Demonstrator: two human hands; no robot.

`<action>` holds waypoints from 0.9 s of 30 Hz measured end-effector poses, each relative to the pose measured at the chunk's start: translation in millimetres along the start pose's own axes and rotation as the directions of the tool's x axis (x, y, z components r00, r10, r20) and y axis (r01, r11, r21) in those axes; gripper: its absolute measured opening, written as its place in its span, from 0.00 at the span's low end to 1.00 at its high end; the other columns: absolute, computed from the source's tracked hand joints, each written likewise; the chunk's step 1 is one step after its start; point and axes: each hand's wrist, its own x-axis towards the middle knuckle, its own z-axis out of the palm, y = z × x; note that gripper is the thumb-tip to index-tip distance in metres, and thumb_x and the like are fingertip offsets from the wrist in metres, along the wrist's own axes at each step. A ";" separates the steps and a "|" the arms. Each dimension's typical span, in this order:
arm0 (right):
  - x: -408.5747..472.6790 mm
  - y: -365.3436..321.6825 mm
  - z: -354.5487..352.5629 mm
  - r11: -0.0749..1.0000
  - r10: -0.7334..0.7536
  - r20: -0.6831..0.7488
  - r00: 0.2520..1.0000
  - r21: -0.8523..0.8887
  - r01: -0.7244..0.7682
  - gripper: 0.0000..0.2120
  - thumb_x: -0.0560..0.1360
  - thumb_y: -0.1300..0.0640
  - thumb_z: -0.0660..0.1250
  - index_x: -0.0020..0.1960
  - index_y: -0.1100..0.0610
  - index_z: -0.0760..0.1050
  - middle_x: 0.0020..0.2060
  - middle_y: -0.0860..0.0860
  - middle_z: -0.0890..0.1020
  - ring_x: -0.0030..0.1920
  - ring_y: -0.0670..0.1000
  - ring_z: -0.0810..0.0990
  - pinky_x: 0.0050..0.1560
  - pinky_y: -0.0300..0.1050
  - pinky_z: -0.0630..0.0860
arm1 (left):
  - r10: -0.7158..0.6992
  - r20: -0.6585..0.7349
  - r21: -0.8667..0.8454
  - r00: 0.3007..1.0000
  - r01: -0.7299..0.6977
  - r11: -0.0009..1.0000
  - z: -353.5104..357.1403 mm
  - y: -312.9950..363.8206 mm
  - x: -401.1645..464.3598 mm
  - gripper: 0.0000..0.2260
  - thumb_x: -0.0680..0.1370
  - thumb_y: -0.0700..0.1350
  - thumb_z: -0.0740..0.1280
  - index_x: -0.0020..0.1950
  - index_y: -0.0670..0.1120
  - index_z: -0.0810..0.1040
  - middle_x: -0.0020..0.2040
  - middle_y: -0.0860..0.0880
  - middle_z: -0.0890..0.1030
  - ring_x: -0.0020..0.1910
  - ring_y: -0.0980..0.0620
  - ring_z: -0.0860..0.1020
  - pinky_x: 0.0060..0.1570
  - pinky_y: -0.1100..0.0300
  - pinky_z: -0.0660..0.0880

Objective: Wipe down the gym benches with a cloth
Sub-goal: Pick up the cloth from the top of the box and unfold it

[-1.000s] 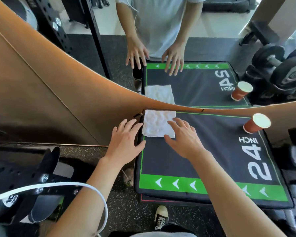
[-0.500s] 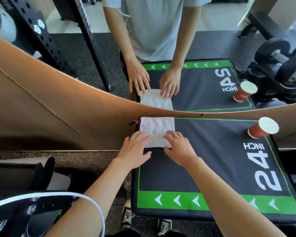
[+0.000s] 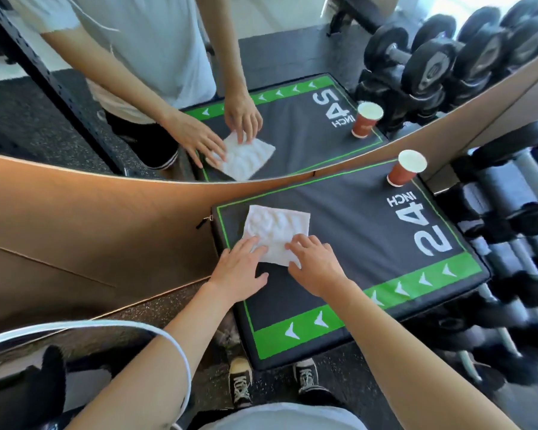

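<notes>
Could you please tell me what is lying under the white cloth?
The cloth lies on the black pad, both hands pressing its near edge; anything beneath it is hidden.

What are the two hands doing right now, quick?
Left hand: open, fingers flat on the near edge of the white cloth.
Right hand: fingers bent onto the cloth's near edge; whether it pinches it cannot be told.

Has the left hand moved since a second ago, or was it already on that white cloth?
Yes. The left hand was beside the padded box, off its left edge; it has come over the edge, and its fingers now press the white cloth.
</notes>
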 end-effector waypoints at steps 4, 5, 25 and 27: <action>-42.1 10.2 13.5 0.994 0.109 -0.048 0.993 0.037 -0.107 0.20 0.79 0.48 0.62 0.71 0.48 0.73 0.68 0.46 0.72 0.63 0.53 0.72 0.57 0.52 0.71 | 0.105 0.028 0.037 0.994 -0.106 0.994 10.9 21.8 0.8 0.29 0.81 0.58 0.66 0.80 0.51 0.65 0.83 0.50 0.58 0.83 0.47 0.54 0.76 0.38 0.63; -53.0 12.9 16.7 0.991 0.131 -0.052 0.990 0.037 -0.129 0.20 0.79 0.48 0.62 0.71 0.48 0.72 0.68 0.46 0.71 0.64 0.53 0.72 0.58 0.53 0.71 | 0.134 0.036 0.046 0.990 -0.136 0.990 14.3 28.1 1.0 0.30 0.81 0.58 0.66 0.80 0.51 0.65 0.84 0.50 0.58 0.83 0.47 0.54 0.76 0.38 0.63; -135.9 57.6 19.8 0.993 0.113 -0.208 0.972 0.050 -0.104 0.25 0.79 0.40 0.64 0.73 0.48 0.70 0.71 0.47 0.70 0.67 0.56 0.72 0.62 0.55 0.72 | 0.348 0.010 0.089 0.938 -0.347 0.934 48.7 90.8 -12.5 0.30 0.80 0.56 0.66 0.80 0.51 0.64 0.83 0.51 0.60 0.84 0.50 0.52 0.78 0.42 0.60; -119.3 64.0 10.1 0.998 0.057 -0.221 0.974 0.047 -0.048 0.29 0.78 0.35 0.64 0.75 0.46 0.69 0.75 0.47 0.67 0.73 0.56 0.67 0.68 0.57 0.69 | 0.311 -0.010 0.073 0.950 -0.310 0.948 47.3 87.4 -16.0 0.31 0.80 0.56 0.67 0.81 0.51 0.64 0.83 0.51 0.61 0.84 0.48 0.54 0.79 0.42 0.59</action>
